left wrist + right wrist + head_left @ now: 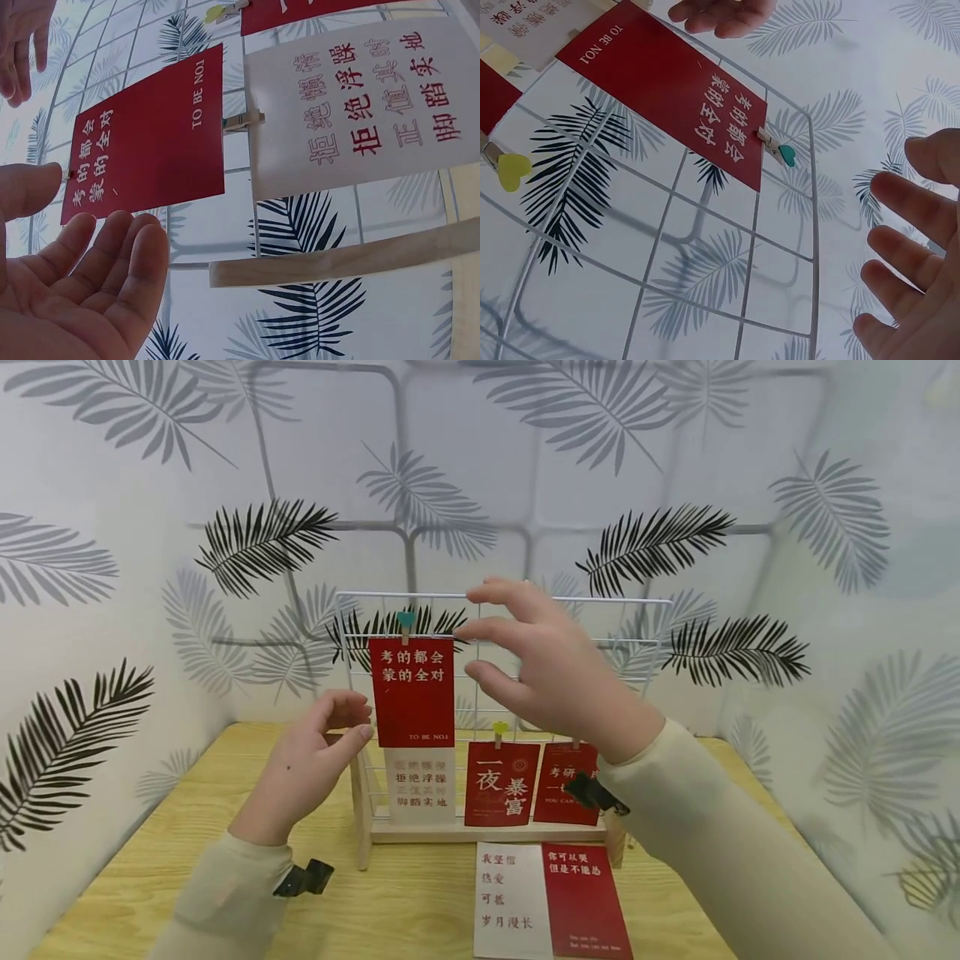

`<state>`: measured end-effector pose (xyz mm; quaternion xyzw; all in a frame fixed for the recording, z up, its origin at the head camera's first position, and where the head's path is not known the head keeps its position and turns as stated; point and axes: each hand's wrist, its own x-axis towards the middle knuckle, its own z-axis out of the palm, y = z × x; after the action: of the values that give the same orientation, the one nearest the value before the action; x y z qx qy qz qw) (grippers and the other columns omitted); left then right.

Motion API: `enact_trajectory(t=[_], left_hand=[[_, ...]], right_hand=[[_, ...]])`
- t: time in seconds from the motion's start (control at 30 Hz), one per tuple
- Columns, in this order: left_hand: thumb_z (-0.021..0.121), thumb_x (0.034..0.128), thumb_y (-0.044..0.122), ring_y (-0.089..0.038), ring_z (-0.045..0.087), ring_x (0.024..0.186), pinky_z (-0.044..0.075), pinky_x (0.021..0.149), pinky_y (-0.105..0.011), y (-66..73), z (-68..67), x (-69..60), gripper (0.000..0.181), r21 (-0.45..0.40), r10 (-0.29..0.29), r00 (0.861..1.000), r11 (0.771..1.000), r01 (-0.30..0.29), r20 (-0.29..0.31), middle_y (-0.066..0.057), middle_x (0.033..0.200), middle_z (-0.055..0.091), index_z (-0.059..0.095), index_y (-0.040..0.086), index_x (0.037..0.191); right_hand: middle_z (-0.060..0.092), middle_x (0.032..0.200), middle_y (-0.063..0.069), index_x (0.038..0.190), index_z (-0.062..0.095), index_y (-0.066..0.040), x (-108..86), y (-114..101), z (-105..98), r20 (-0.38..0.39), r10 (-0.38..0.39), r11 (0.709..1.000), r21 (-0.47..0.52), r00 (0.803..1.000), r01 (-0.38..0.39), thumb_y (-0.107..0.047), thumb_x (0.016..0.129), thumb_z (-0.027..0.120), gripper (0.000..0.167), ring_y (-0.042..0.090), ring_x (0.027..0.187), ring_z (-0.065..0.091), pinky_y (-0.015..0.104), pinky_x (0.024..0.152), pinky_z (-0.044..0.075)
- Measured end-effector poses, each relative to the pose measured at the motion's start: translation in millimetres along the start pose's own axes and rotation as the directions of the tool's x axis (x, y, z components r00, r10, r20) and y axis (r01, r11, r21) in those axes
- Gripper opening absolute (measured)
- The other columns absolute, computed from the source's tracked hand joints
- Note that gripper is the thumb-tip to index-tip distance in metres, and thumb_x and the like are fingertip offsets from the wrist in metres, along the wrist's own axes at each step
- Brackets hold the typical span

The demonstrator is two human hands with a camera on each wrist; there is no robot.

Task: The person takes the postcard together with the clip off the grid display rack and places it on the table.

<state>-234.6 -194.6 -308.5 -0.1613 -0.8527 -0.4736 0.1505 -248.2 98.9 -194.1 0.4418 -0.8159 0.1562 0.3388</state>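
A red card [412,710] lettered "TO BE NO.1" hangs from the upper left of a white wire grid rack [570,600], under a clothespin with a teal heart [787,155]. Below it hangs a white card [360,105] with red characters. My left hand [306,766] is beside the red card's left edge, fingers loosely bent, holding nothing. To the right of that card my right hand [543,664] is raised in front of the grid, its fingers spread and nothing between them. In the right wrist view a gap shows between its fingertips and the clothespin.
Two more red cards [502,797] hang along the lower grid; a yellow heart clothespin [514,171] holds one. The rack's wooden base [487,835] stands on the wood-grain table [360,910]. A white card [508,893] and a red card [587,902] lie in front.
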Motion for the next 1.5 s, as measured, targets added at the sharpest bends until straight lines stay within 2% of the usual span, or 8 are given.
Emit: enact_trajectory(t=[0.1,0.3,0.53,0.7,0.83,1.0,1.27,1.5], left_hand=[[0.061,0.1021,0.021,-0.029,0.058,0.119,0.046,0.102,-0.05,0.6,-1.9,4.2,0.039,0.02,0.012,1.0,1.0,-0.012,-0.006,-0.015,0.128,0.062,0.052,0.002,0.135],[0.06,0.1029,0.026,-0.031,0.06,0.118,0.047,0.101,-0.052,0.7,-5.7,10.1,0.043,0.055,-0.022,1.0,0.998,0.022,0.011,-0.012,0.134,0.062,0.049,0.006,0.139],[0.06,0.1028,0.029,-0.033,0.062,0.117,0.049,0.097,-0.054,2.9,-6.1,18.6,0.041,0.115,-0.06,0.998,0.992,0.058,0.012,-0.011,0.128,0.066,0.049,0.011,0.138],[0.062,0.1017,0.029,-0.03,0.065,0.109,0.051,0.093,-0.052,4.5,-1.0,26.4,0.037,0.17,-0.056,0.998,0.984,0.059,-0.022,-0.009,0.119,0.07,0.053,0.012,0.133],[0.063,0.1009,0.027,-0.027,0.067,0.103,0.052,0.091,-0.05,6.4,3.5,30.8,0.029,0.188,-0.042,0.998,0.981,0.052,-0.053,-0.007,0.113,0.072,0.057,0.014,0.125],[0.065,0.1002,0.022,-0.026,0.067,0.097,0.054,0.086,-0.048,8.1,7.6,33.3,0.022,0.227,0.006,0.996,0.974,0.016,-0.092,-0.007,0.107,0.072,0.06,0.013,0.119],[0.065,0.1001,0.014,-0.024,0.066,0.085,0.055,0.078,-0.044,7.9,9.0,36.0,0.013,0.256,0.033,0.995,0.967,-0.008,-0.095,-0.007,0.098,0.07,0.06,0.01,0.112],[0.065,0.0997,0.013,-0.022,0.065,0.08,0.056,0.073,-0.04,5.6,8.8,35.7,0.012,0.259,0.039,0.994,0.966,-0.01,-0.104,-0.007,0.096,0.069,0.06,0.01,0.11]], right_hand=[[0.05,0.148,0.006,0.121,0.073,-0.018,9.2,0,3,0.033,0.01,1.0,-0.023,0.999,-0.01,-0.029,0.096,0.068,0.028,0.021,0.145,0.035,0.045,0.114,0.035],[0.048,0.151,0.007,0.124,0.072,-0.019,28.1,0,10,0.092,0.047,0.997,-0.059,0.995,-0.042,-0.03,0.096,0.067,0.031,0.021,0.143,0.038,0.041,0.108,0.043],[0.044,0.154,0.004,0.131,0.069,-0.022,49.0,-3,20,0.191,0.134,0.986,-0.119,0.972,-0.112,-0.037,0.098,0.065,0.037,0.024,0.144,0.035,0.043,0.115,0.034],[0.044,0.154,0.005,0.133,0.068,-0.021,59.6,-4,28,0.22,0.144,0.981,-0.157,0.965,-0.111,-0.038,0.099,0.063,0.038,0.025,0.145,0.033,0.041,0.119,0.026],[0.045,0.154,0.005,0.135,0.067,-0.02,66.4,-6,32,0.255,0.14,0.977,-0.191,0.957,-0.092,-0.04,0.1,0.061,0.041,0.024,0.147,0.031,0.039,0.121,0.019],[0.046,0.154,0.005,0.138,0.064,-0.02,72.4,-7,33,0.298,0.153,0.964,-0.253,0.942,-0.076,-0.04,0.101,0.058,0.042,0.024,0.147,0.032,0.038,0.122,0.014],[0.05,0.151,0.004,0.133,0.068,-0.021,79.7,-8,38,0.315,0.175,0.94,-0.334,0.933,-0.064,-0.038,0.101,0.059,0.038,0.025,0.144,0.037,0.044,0.12,0.021],[0.062,0.132,-0.002,0.12,0.074,-0.023,79.8,-7,44,0.266,0.185,0.938,-0.334,0.946,-0.09,-0.036,0.1,0.062,0.027,0.021,0.131,0.05,0.041,0.116,0.028]])
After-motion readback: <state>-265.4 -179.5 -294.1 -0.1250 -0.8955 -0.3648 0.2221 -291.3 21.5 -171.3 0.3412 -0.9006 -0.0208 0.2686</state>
